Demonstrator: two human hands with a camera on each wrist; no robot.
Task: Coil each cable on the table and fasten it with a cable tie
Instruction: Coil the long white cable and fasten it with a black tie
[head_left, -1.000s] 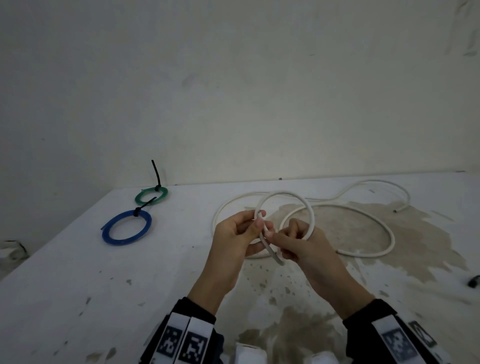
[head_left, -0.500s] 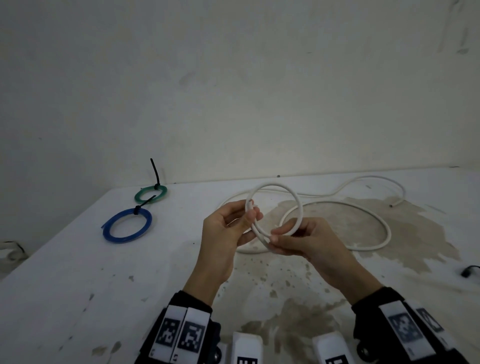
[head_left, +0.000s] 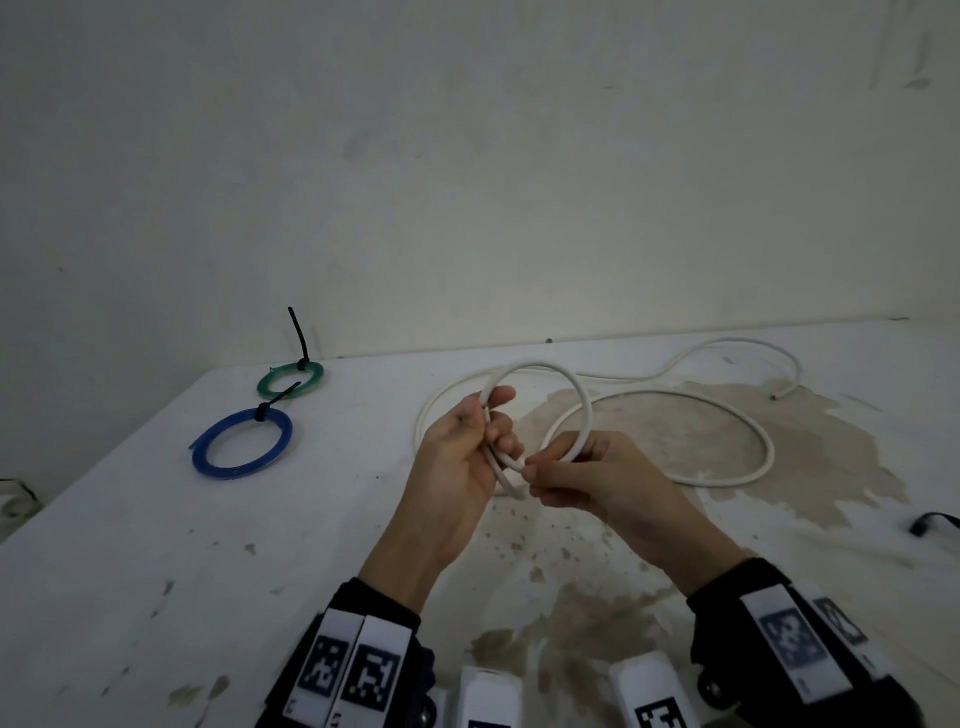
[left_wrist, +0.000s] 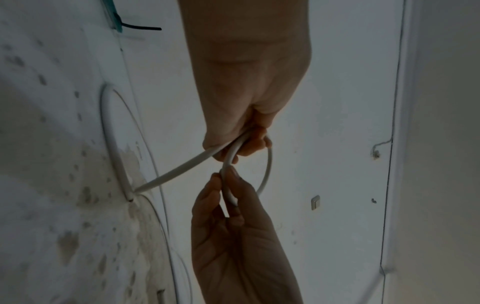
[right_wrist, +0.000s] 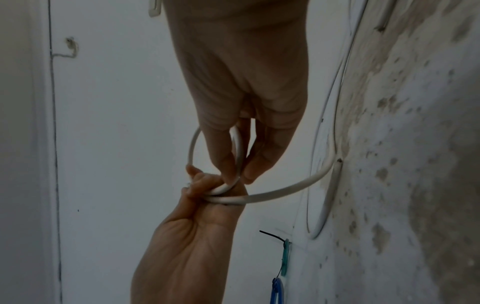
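Coiling white cable (head_left: 576, 387) | pinched by left hand (head_left: 457, 467) and right hand (head_left: 597, 480) | loops should be kept equal, slack fed without twisting.

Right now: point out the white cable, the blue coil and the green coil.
white cable (head_left: 586, 402), head view, right side of the loop held up between both hands.
blue coil (head_left: 208, 457), head view, left arc of the ring.
green coil (head_left: 267, 383), head view, left arc of the ring.
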